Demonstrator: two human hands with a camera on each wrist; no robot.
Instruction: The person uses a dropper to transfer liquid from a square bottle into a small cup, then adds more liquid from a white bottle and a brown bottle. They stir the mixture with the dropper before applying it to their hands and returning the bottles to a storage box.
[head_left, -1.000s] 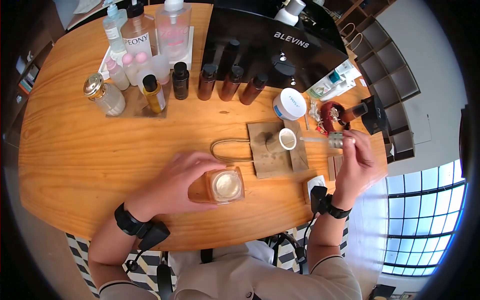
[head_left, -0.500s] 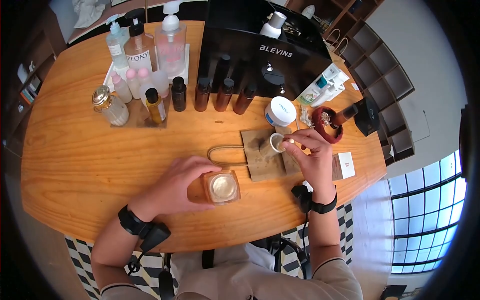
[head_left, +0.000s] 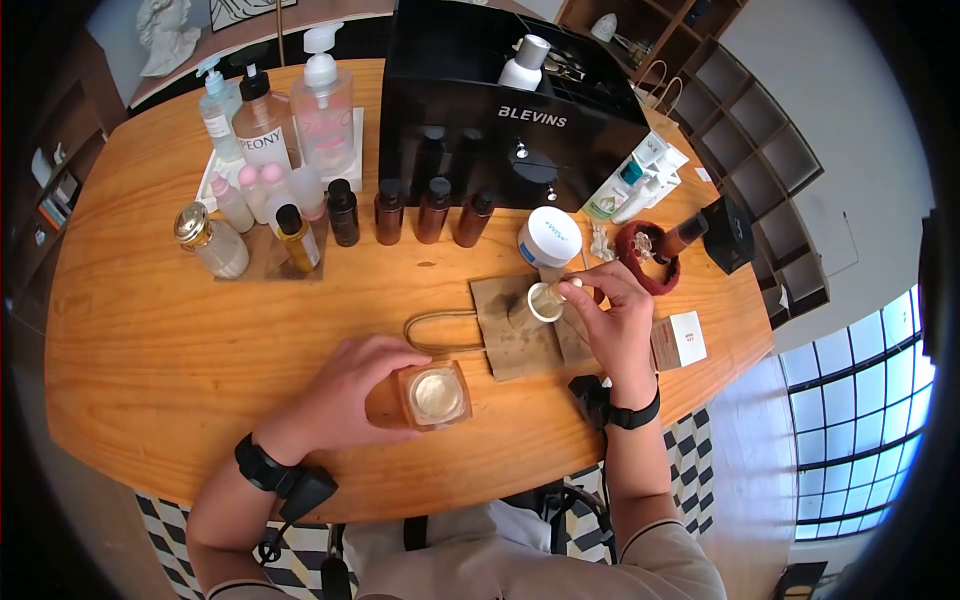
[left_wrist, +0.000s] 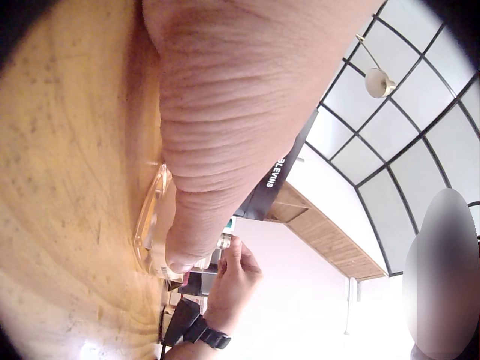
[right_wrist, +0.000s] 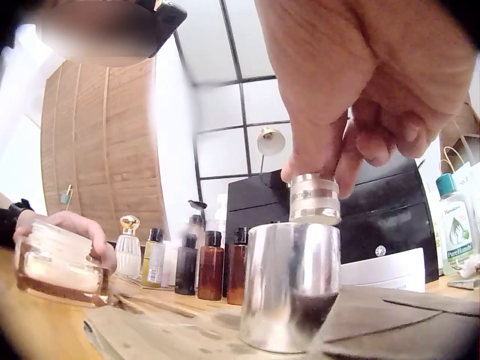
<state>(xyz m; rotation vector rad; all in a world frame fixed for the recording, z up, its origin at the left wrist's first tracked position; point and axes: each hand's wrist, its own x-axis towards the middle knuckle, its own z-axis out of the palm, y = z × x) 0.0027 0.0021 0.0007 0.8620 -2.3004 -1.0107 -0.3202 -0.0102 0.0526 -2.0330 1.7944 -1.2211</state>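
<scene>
A square glass jar (head_left: 437, 395) with pale cream-coloured contents stands on the wood, my left hand (head_left: 338, 398) curved around its left side with thumb and fingers. The left wrist view shows the jar's edge (left_wrist: 154, 225) beside that hand (left_wrist: 225, 97). My right hand (head_left: 622, 322) pinches a small silvery ribbed cap (right_wrist: 315, 198) right above the rim of a metallic cup (right_wrist: 281, 281), which stands on a brown paper bag (head_left: 515, 350). From above, the cup's pale rim (head_left: 532, 312) shows. Whatever hangs below the cap is hidden inside the cup.
Beyond the cup are a round white tub (head_left: 550, 237), a red bowl (head_left: 640, 275) and a black case (head_left: 480, 150). Several dark bottles (head_left: 433, 212) line up before the case, with pump bottles (head_left: 325, 120) at the back left. A small white box (head_left: 686, 340) is at the right.
My right hand has moved left from beside the cup to over it, and the clear tube seen below the cap is now out of sight. My left hand stays around the jar.
</scene>
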